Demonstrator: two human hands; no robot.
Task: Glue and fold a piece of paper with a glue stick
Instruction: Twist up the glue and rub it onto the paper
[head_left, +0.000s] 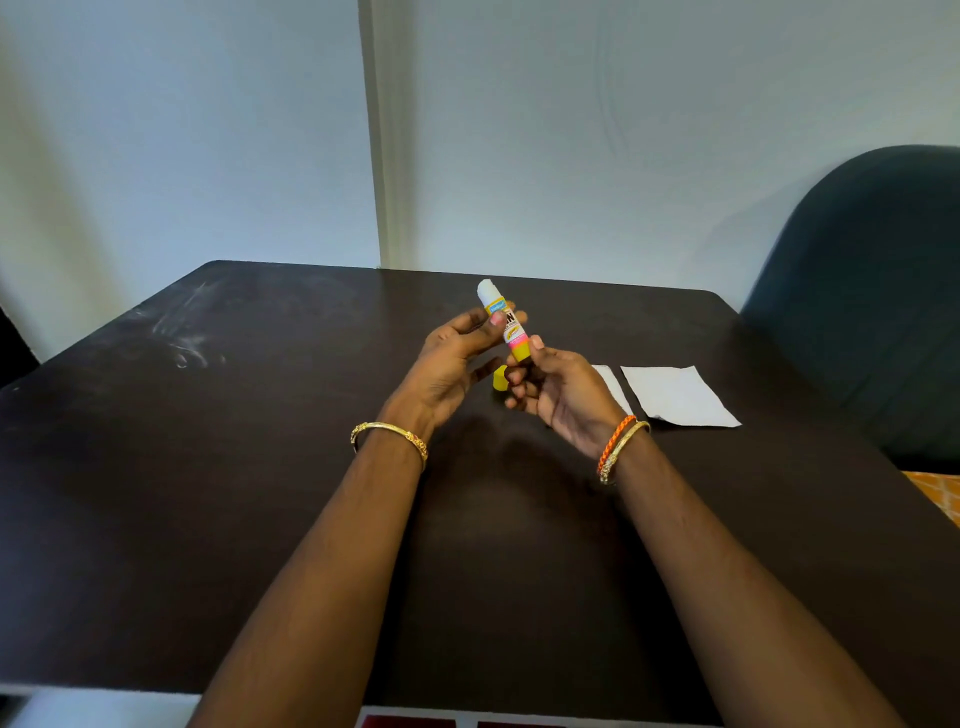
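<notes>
A yellow glue stick (508, 323) is held upright above the table's middle, uncapped, with white glue showing at its top. My left hand (453, 364) pinches its upper body between thumb and fingers. My right hand (558, 387) grips its yellow base. The yellow cap (500, 378) lies on the table just below the stick, partly hidden by my hands. A white sheet of paper (675, 396) lies flat to the right, and another white piece (612, 384) beside it is partly hidden behind my right hand.
The dark table (260, 467) has pale smudges at its back left. A dark chair (872, 291) stands at the right edge. A light wall runs behind the table.
</notes>
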